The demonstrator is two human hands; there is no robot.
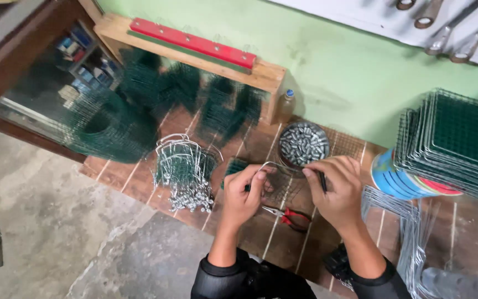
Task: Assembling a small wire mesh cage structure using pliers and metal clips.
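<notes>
My left hand (244,194) pinches a thin bent silver wire (276,166) over the wooden workbench (139,180). My right hand (336,188) grips the other end of the same wire and also a dark slim tool (323,181) between its fingers. A small piece of green wire mesh (236,165) lies just beyond my left hand. Red-handled pliers (290,217) lie on the bench below my hands. A round bowl of small metal sleeves (304,144) stands just behind the wire.
A heap of finished wire pieces with metal ends (183,169) lies to the left. Rolls of green mesh (112,124) sit at the back left. A stack of framed green mesh panels (460,147) rests on a coloured tin (396,177). Bent wire frames (410,232) lie at right.
</notes>
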